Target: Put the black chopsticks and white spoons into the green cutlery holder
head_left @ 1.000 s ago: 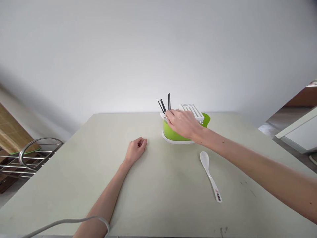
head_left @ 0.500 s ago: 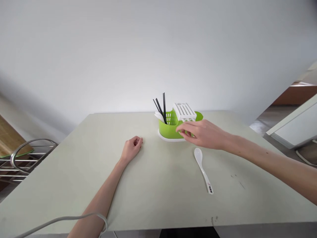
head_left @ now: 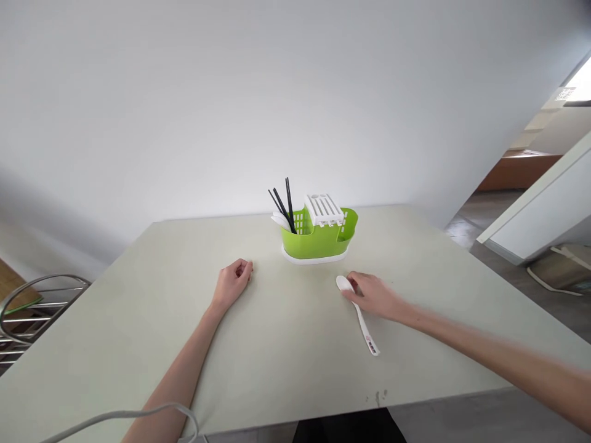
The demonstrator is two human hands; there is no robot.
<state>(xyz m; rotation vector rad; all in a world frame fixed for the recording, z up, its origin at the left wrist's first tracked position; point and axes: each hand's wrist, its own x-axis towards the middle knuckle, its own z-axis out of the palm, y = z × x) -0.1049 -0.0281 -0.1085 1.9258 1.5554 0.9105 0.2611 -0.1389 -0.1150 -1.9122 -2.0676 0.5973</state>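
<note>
A white soup spoon (head_left: 361, 323) lies on the table with its bowl toward the back and its printed handle end toward me. My right hand (head_left: 375, 296) is closed on it just below the bowl, thumb on the near side and fingers on the far side. My left hand (head_left: 233, 283) rests on the table, its fingers curled in a loose fist with nothing visible inside. Behind the hands stands a green utensil basket (head_left: 315, 245) with a white base. Several black chopsticks (head_left: 283, 206) and white spoons (head_left: 279, 220) lean in its left compartment.
A white slotted rack (head_left: 324, 209) sits across the middle of the basket. The pale table (head_left: 286, 363) meets a white wall at the back. A grey cable (head_left: 120, 415) crosses over my left forearm. At the far left is a metal rack (head_left: 41, 307).
My right hand has come down from in front of the basket to the spoon and closed on it. My left hand stays in its fist. The view has shifted slightly.
</note>
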